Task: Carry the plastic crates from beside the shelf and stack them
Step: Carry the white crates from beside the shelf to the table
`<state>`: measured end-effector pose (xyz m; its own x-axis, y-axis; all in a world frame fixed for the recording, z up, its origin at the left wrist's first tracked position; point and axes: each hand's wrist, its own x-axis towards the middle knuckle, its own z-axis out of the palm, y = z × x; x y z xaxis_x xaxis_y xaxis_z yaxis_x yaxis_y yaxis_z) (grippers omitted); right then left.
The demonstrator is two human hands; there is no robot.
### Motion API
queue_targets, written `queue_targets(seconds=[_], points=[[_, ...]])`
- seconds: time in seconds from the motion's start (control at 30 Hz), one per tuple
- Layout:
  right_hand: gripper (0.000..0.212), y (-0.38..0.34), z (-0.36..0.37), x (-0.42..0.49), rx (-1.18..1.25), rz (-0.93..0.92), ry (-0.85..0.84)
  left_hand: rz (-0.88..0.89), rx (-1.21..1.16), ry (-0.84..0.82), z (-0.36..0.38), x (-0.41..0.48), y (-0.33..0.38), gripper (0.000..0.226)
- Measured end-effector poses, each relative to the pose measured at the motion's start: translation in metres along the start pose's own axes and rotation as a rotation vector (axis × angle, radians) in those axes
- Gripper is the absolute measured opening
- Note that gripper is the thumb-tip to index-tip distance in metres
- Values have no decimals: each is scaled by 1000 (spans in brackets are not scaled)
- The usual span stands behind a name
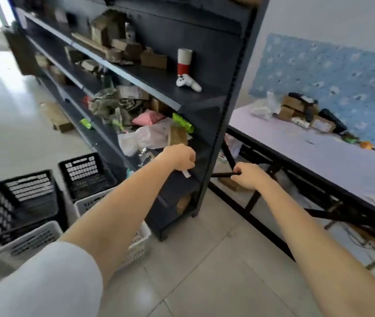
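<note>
Red-and-white tube (184,61): upright near the right end of an upper shelf board, with a white toy figure (188,83) lying just in front. Brown cardboard boxes (122,45): clustered further left on the same board. Pink packet (147,117), green packet (183,123), clear bags (140,139): heaped one board lower. Desk (330,156), pale top: small boxes (296,108) near its far edge. Flat cardboard piece (56,116): on the floor.

Black crates (25,202) and white crates (33,241) stand on the tiled floor (204,271).

Beside the tall dark metal shelf (225,124) — 2 black slatted plastic crates (24,202) and, seemingly, 2 white slatted plastic crates (33,241); 2 bare hands (179,157).
</note>
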<state>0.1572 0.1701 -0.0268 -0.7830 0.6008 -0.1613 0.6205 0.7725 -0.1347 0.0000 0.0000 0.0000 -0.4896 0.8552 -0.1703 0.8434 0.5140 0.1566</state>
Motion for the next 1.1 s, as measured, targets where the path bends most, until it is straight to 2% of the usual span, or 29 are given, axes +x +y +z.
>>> queue_targets(seconds=[0.23,0.4,0.53,0.73,0.8,0.87,1.1], points=[[37,-201,61,-1,-37,-411,-192,-480,-43,-38,40,-155,-141,34],[39,-333,102,-43,-103,-648,-294,-709,-89,13,51,-274,-206,33],[39,-413,125,-73,-93,-757,-321,-835,-141,14,68,-345,-256,32],[36,-498,179,-104,-86,-697,-304,-841,-177,-16,96,-423,-341,17],[30,-525,203,-110,-76,-644,-316,-810,-177,-14,105,-443,-374,21],[15,-551,223,-118,-66,-578,-359,-765,-202,-28,111,-461,-404,28],[20,-639,269,-142,-51,-442,-469,-619,-167,-141,133,-495,-505,29]])
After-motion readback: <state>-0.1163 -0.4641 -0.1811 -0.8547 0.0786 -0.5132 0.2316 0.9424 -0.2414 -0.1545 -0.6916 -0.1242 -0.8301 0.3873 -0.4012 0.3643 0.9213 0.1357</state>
